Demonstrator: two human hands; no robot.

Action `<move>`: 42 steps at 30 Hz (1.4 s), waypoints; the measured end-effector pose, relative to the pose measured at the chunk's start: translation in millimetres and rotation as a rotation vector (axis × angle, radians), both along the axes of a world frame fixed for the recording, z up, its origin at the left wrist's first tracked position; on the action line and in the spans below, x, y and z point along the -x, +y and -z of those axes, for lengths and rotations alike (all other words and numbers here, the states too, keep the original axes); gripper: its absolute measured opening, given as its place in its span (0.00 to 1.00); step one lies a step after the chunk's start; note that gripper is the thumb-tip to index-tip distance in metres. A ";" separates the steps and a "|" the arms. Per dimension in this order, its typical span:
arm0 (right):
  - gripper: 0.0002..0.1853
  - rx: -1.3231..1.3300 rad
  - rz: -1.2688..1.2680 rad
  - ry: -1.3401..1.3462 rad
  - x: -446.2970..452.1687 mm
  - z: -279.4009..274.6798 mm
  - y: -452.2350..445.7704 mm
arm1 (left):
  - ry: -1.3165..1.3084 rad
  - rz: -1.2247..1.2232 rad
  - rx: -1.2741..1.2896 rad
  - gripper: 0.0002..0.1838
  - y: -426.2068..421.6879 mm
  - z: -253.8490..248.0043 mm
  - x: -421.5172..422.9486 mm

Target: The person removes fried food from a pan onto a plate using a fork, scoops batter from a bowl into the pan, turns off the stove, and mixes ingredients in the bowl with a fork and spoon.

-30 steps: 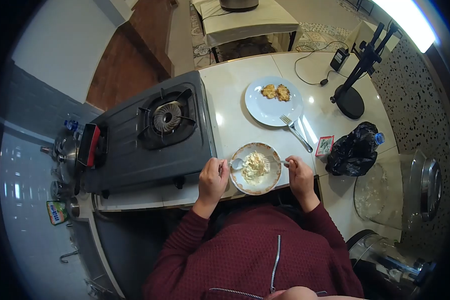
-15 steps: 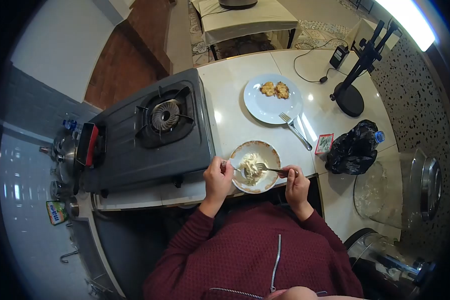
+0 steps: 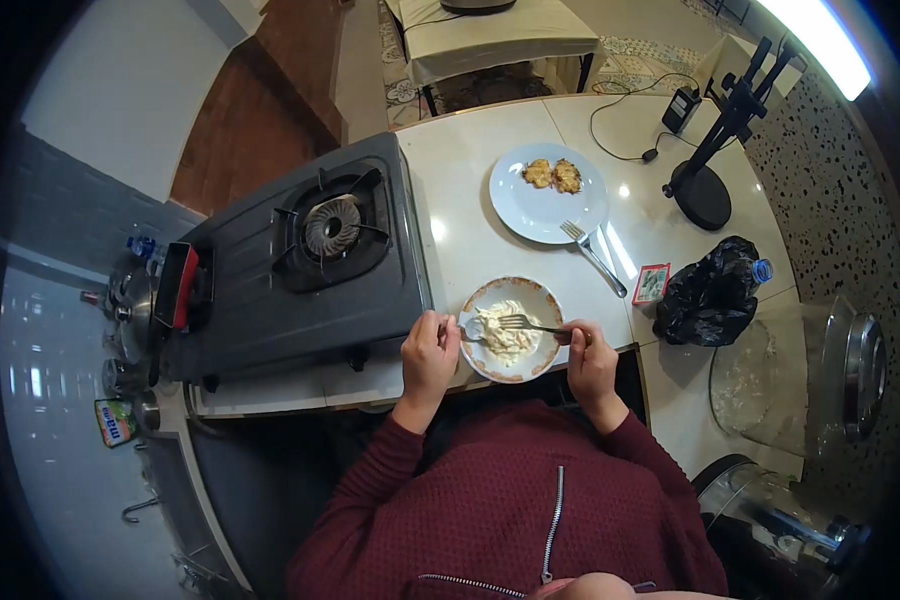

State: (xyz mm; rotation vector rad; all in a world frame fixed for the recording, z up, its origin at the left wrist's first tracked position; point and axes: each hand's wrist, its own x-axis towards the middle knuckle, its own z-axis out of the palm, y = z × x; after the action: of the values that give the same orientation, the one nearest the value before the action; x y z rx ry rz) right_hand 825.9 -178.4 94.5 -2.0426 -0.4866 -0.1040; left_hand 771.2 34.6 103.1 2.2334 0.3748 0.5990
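The bowl (image 3: 510, 289) lies between left hand (image 3: 430, 352) pinching spoon (image 3: 475, 328) and right hand (image 3: 594, 362) pinching fork (image 3: 526, 323).

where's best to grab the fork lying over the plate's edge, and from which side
Probably by the handle's free end, coming from the near right: the fork lies slanted, tines over the rim of the plate, handle extending off toward that side.

Kitchen: boxy dark-grey gas stove (image 3: 255, 262) sits on glossy white tiled counter (image 3: 457, 235), near round white brown-rimmed bowl (image 3: 515, 286).
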 end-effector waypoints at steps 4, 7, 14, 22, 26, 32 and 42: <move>0.04 -0.005 -0.061 -0.037 -3.2 11.8 17.2 | 0.021 0.037 -0.024 0.08 -0.9 3.2 -2.5; 0.03 0.085 -0.059 -0.037 -8.5 21.8 16.0 | 0.025 0.024 -0.033 0.09 1.1 6.3 -1.1; 0.03 -0.065 -0.102 -0.011 -5.2 4.6 24.6 | 0.036 -0.016 0.007 0.09 0.5 14.2 -4.3; 0.04 0.114 0.012 0.006 -20.0 9.7 14.4 | -0.039 -0.030 -0.036 0.08 4.7 -6.3 1.9; 0.04 0.000 -0.065 -0.122 -31.1 1.6 21.1 | -0.100 -0.045 -0.081 0.07 4.7 -13.0 0.0; 0.10 0.113 -0.368 0.035 -30.5 1.1 -2.2 | -0.170 0.106 -0.107 0.05 4.2 6.8 -6.3; 0.13 -0.142 0.109 0.112 -37.2 0.0 -26.6 | 0.079 -0.066 0.146 0.09 -13.8 67.8 28.3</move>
State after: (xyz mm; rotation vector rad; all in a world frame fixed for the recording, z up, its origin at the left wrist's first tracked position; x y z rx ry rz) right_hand 863.1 -205.1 94.6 -1.9236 -0.2896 -0.0861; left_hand 742.9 20.8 35.3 2.1154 0.5173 0.5020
